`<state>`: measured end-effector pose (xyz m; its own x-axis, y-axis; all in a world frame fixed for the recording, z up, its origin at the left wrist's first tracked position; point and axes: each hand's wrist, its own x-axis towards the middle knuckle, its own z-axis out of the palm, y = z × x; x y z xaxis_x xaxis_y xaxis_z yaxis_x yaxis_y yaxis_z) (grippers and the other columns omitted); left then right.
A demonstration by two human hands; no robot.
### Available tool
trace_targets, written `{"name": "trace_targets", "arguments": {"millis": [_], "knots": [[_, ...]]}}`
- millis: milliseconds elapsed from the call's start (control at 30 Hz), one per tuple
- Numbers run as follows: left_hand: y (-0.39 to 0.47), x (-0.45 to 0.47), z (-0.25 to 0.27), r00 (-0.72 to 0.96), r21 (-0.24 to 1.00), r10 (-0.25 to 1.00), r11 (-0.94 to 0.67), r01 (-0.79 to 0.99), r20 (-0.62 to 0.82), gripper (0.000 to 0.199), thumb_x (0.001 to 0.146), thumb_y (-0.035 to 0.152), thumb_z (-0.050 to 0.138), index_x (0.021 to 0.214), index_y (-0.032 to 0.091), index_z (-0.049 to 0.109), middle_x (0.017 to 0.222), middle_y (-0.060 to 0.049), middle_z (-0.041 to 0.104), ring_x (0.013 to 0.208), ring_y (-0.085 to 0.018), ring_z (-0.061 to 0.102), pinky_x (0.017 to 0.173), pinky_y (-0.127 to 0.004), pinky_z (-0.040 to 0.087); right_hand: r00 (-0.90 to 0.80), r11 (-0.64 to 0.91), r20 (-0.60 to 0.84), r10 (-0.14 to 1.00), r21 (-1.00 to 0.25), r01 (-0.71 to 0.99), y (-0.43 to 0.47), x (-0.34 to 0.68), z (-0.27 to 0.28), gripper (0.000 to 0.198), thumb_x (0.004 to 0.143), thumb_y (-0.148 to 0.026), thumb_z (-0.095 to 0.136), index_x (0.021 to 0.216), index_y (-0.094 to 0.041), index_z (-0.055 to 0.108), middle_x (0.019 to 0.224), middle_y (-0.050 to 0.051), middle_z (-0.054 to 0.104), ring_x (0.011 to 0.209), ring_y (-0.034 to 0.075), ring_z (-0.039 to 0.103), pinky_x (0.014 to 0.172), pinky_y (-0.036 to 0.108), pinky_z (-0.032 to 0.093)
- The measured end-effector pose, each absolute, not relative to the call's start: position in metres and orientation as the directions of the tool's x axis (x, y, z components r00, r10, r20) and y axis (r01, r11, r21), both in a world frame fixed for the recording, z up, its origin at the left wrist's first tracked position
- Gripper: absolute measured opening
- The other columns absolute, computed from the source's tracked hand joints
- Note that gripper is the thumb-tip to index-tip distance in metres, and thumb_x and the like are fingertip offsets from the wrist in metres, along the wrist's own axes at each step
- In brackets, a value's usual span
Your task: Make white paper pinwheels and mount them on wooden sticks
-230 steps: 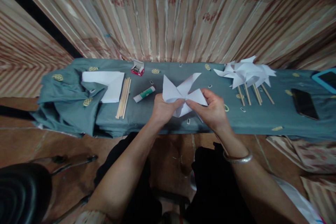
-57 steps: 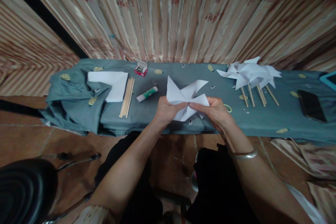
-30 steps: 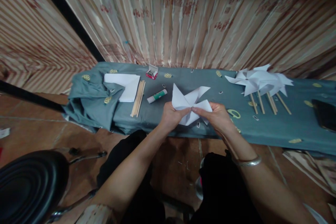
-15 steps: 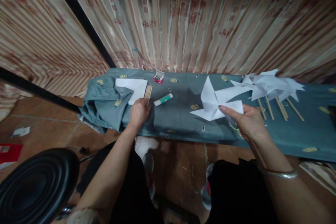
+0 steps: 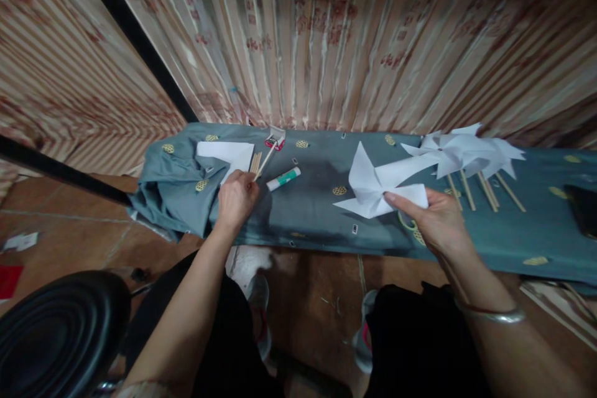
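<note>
Pinched in my left hand (image 5: pixel 237 200) is a thin wooden stick (image 5: pixel 265 160), tilted up to the right. Beside it several more sticks (image 5: pixel 255 163) lie by a white piece of paper (image 5: pixel 226 150). My right hand (image 5: pixel 441 217) is closed on a white paper pinwheel (image 5: pixel 368 183), thumb pressed at its centre. A glue stick (image 5: pixel 284 179) with a green label lies right of my left hand. Behind the raised stick sits a small open red box (image 5: pixel 275 138), its contents too small to name.
Several finished-looking paper pinwheels on sticks (image 5: pixel 466 152) lie at the right of the cloth-covered bench (image 5: pixel 317 217). A dark phone-like object (image 5: pixel 581 208) rests at the far right. A round black stool (image 5: pixel 60 329) stands at lower left. Pleated curtain (image 5: pixel 321 43) hangs behind the bench.
My left hand has separated one stick from the bunch and lifted it at a tilt. My right hand still holds the pinwheel. The view has shifted slightly.
</note>
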<state>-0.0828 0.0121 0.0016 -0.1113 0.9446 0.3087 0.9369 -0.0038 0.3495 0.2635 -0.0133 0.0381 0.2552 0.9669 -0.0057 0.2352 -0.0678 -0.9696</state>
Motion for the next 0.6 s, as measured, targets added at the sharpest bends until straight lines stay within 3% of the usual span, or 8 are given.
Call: {"name": "trace_targets", "arguments": {"millis": [133,233,333,400,600], "knots": [[-0.006,-0.063,0.015,-0.107,0.715,0.922,-0.211,0.666,0.372,0.022,0.084,0.028,0.053,0.096,0.016,0.068,0.089,-0.005,0.062,0.072,-0.015,0.06,0.066,-0.025,0.051,0.112,0.167,0.254,0.961,-0.852,0.495,-0.026,0.258,0.045,0.019,0.073,-0.041,0.075,0.078,-0.023,0.074,0.071,0.001,0.072,0.061,0.018,0.062,0.056,0.03,0.048],[-0.015,-0.039,0.014,-0.081,0.907,0.952,-0.253,0.336,0.296,0.022,0.082,0.032,0.058,0.093,0.016,0.07,0.085,-0.004,0.061,0.063,-0.012,0.057,0.059,-0.024,0.05,-0.117,0.481,0.537,0.836,-0.612,0.628,-0.036,0.254,0.053,0.008,0.084,-0.029,0.066,0.086,-0.025,0.072,0.085,0.003,0.074,0.082,0.021,0.066,0.076,0.036,0.051],[-0.016,-0.018,0.01,-0.021,0.967,0.978,-0.204,0.153,0.209,0.02,0.078,0.032,0.066,0.09,0.017,0.073,0.081,-0.003,0.063,0.061,-0.011,0.056,0.059,-0.023,0.049,-0.291,0.625,0.655,0.698,-0.357,0.694,-0.044,0.253,0.06,0.011,0.087,-0.021,0.062,0.095,-0.023,0.07,0.092,0.005,0.074,0.093,0.023,0.064,0.084,0.039,0.049],[-0.015,-0.009,0.009,0.027,0.984,0.988,-0.154,0.086,0.152,0.019,0.076,0.032,0.069,0.087,0.018,0.075,0.079,-0.003,0.065,0.062,-0.011,0.056,0.059,-0.023,0.048,-0.35,0.652,0.67,0.655,-0.266,0.71,-0.047,0.254,0.063,0.015,0.087,-0.017,0.06,0.098,-0.021,0.068,0.094,0.007,0.073,0.095,0.023,0.064,0.083,0.039,0.048],[-0.018,0.01,0.012,0.102,0.997,0.993,-0.068,0.029,0.065,0.016,0.071,0.032,0.076,0.082,0.02,0.079,0.074,-0.003,0.066,0.064,-0.012,0.057,0.059,-0.023,0.047,-0.339,0.673,0.72,0.605,-0.234,0.702,-0.052,0.259,0.069,0.019,0.086,-0.011,0.058,0.1,-0.023,0.065,0.097,0.006,0.073,0.095,0.022,0.064,0.084,0.04,0.047]]}}
